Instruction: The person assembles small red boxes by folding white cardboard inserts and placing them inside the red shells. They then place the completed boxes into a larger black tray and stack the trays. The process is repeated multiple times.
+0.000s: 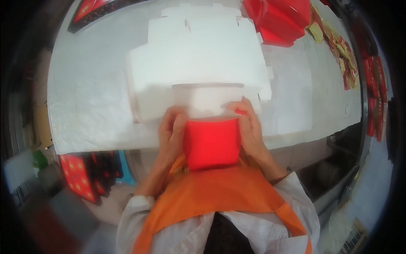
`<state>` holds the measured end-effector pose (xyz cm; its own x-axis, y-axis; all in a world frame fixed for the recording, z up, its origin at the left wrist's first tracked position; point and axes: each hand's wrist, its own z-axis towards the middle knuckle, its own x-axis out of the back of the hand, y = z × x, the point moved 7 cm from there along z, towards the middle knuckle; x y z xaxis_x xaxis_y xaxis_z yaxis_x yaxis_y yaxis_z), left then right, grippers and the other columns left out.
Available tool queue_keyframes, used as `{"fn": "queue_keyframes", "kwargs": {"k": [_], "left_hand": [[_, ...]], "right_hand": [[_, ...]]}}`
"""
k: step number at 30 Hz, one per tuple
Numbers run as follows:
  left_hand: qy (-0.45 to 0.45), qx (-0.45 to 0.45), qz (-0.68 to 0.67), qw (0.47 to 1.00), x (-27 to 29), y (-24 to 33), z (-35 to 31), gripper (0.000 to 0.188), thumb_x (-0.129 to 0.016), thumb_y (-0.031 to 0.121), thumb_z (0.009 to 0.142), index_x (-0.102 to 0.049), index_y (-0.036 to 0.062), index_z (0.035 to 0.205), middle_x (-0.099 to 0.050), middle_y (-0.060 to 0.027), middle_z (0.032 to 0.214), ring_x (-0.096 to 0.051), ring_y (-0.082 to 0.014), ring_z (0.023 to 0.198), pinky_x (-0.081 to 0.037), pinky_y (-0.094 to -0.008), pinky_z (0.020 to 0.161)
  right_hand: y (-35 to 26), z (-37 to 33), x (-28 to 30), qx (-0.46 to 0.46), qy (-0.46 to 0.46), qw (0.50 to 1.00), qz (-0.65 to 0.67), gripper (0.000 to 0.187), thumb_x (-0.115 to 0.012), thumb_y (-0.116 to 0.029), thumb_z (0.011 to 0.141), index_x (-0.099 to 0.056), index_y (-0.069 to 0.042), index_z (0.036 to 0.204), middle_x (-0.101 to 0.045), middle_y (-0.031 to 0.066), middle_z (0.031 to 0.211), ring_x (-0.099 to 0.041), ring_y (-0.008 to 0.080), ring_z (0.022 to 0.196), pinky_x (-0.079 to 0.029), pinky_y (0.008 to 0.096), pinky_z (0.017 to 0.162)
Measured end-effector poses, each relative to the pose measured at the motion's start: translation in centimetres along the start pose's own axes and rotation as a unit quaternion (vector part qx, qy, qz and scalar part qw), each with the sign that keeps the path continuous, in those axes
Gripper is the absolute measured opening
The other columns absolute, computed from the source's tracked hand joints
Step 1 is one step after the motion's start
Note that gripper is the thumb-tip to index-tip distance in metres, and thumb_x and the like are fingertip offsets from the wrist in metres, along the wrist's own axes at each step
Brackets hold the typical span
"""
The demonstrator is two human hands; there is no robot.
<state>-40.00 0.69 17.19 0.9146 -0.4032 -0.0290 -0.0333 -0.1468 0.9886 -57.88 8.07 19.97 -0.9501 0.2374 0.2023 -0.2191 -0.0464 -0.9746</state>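
Close to my orange apron, I hold a carton with a red outer side (pixel 212 142) and a white inner side, partly folded. My left hand (pixel 172 131) grips its left edge, fingers curled over the corner. On the opposite edge, my right hand (pixel 249 125) is closed around the card, with a bit of red showing between the fingers. The carton's white panel (pixel 208 99) extends away from me over a stack of flat white carton blanks (pixel 198 59) on the table. The carton's underside is hidden.
Folded red boxes (pixel 279 21) are piled at the far right of the white-covered table (pixel 89 93). Small gold and red packets (pixel 340 51) lie along the right edge. A red and black box (pixel 95 15) is at the far left. Red patterned boxes (pixel 80 175) stand below the table's left side.
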Motion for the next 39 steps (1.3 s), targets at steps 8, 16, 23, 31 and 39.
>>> {"fn": "queue_keyframes", "kwargs": {"k": [8, 16, 23, 31, 39], "left_hand": [[0.083, -0.153, -0.055, 0.983, -0.8, 1.8, -0.6, 0.010, -0.050, 0.009, 0.088, -0.042, 0.0054, 0.092, -0.056, -0.0126, 0.100, -0.050, -0.0181, 0.097, -0.040, -0.0324, 0.087], [0.050, -0.149, -0.069, 0.985, -1.3, 2.7, -0.2, 0.038, -0.060, -0.004, 0.077, -0.038, 0.0054, 0.106, -0.054, -0.0134, 0.103, -0.051, -0.0187, 0.100, -0.041, -0.0300, 0.087], [0.044, -0.071, 0.011, 0.996, -1.5, 3.5, 0.7, 0.018, -0.057, 0.000, 0.080, -0.052, 0.0022, 0.097, -0.056, -0.0077, 0.100, -0.052, -0.0155, 0.093, -0.042, -0.0270, 0.083], [0.027, -0.139, 0.006, 0.990, -0.9, 2.3, 0.4, 0.011, -0.048, 0.003, 0.086, -0.056, -0.0015, 0.080, -0.060, -0.0113, 0.097, -0.054, -0.0173, 0.093, -0.042, -0.0290, 0.083], [0.083, -0.113, -0.002, 0.990, -0.5, 2.0, 0.1, 0.007, -0.051, -0.002, 0.084, -0.058, -0.0030, 0.083, -0.058, -0.0111, 0.101, -0.054, -0.0160, 0.090, -0.042, -0.0250, 0.079]], "right_hand": [[0.6, 0.3, 0.1, -0.025, 0.107, 0.987, 0.115, 0.002, -0.043, -0.004, 0.090, -0.044, -0.002, 0.089, -0.055, 0.0149, 0.103, -0.053, 0.0160, 0.084, -0.042, 0.0270, 0.082], [0.3, 0.5, 0.1, 0.082, 0.150, 0.957, 0.232, 0.021, -0.047, 0.006, 0.084, -0.038, -0.003, 0.101, -0.056, 0.0146, 0.099, -0.054, 0.0190, 0.093, -0.044, 0.0325, 0.086], [-0.3, 1.3, 0.3, -0.077, 0.105, 0.979, 0.157, 0.012, -0.047, 0.001, 0.085, -0.048, -0.001, 0.097, -0.055, 0.0093, 0.100, -0.051, 0.0127, 0.092, -0.042, 0.0266, 0.082], [0.5, 1.6, 0.1, -0.026, 0.068, 0.976, 0.204, 0.010, -0.045, 0.001, 0.086, -0.051, -0.001, 0.093, -0.056, 0.0099, 0.102, -0.050, 0.0125, 0.092, -0.040, 0.0266, 0.084], [0.6, 1.1, -0.6, -0.055, 0.100, 0.961, 0.251, 0.023, -0.038, -0.013, 0.094, -0.055, 0.000, 0.100, -0.056, 0.0107, 0.108, -0.051, 0.0153, 0.098, -0.040, 0.0286, 0.087]]}}
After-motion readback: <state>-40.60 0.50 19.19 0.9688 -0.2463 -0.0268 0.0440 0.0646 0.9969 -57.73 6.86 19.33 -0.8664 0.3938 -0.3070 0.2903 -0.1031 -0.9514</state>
